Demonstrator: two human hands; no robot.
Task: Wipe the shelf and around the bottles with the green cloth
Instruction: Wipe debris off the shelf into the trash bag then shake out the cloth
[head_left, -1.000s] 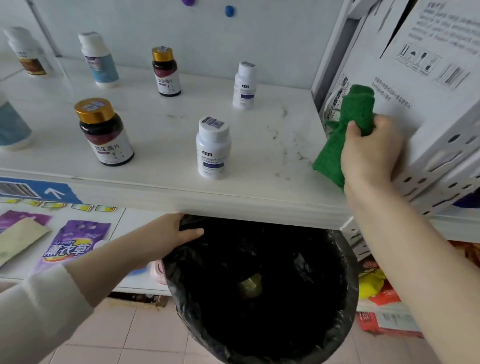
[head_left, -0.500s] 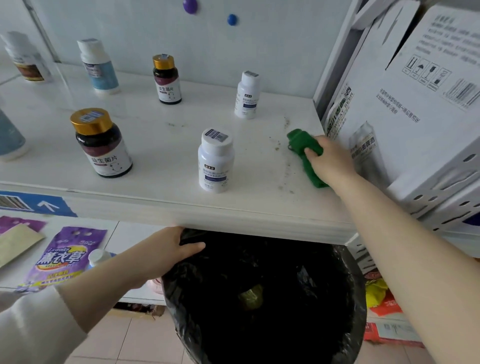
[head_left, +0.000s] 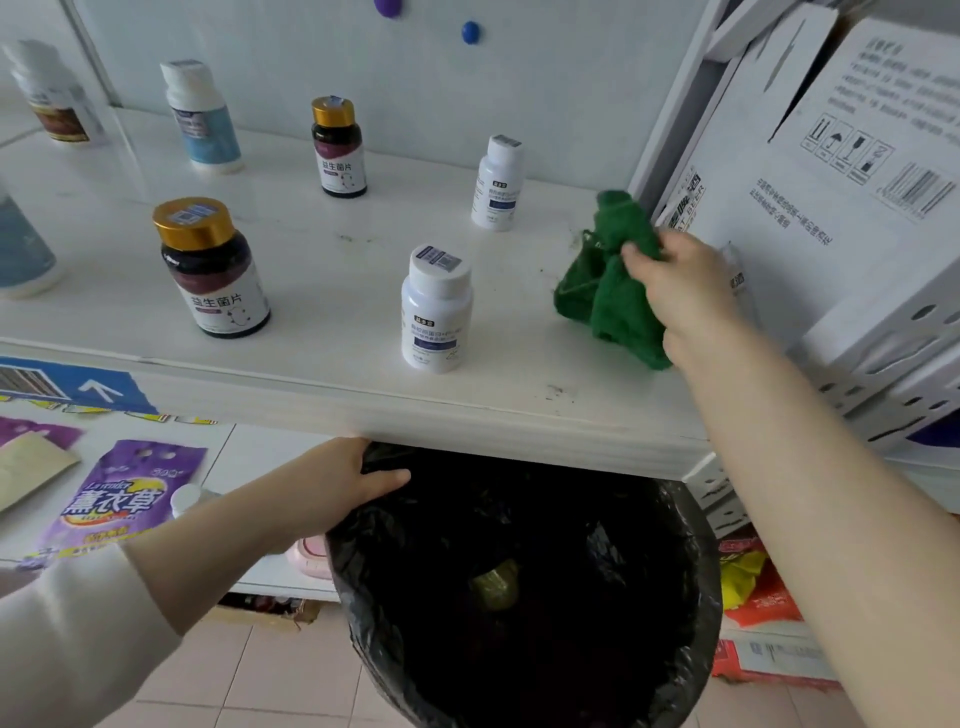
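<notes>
Right hand (head_left: 675, 296) still grips the fuzzy green cloth (head_left: 608, 280) in curled fingers (head_left: 636, 257), and it's looser on the white shelf (head_left: 332, 291) now. Left hand (head_left: 337, 478) still holds the black bin bag (head_left: 519, 649) rim.

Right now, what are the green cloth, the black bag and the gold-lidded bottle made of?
The green cloth looks like soft fuzzy fabric, perhaps microfibre: it bunches and droops. The black bag seems thin glossy plastic: crinkled, shiny highlights. The gold-lidded bottle is dark and smooth, plastic or glass, I cannot tell; its lid shines like metal.
</notes>
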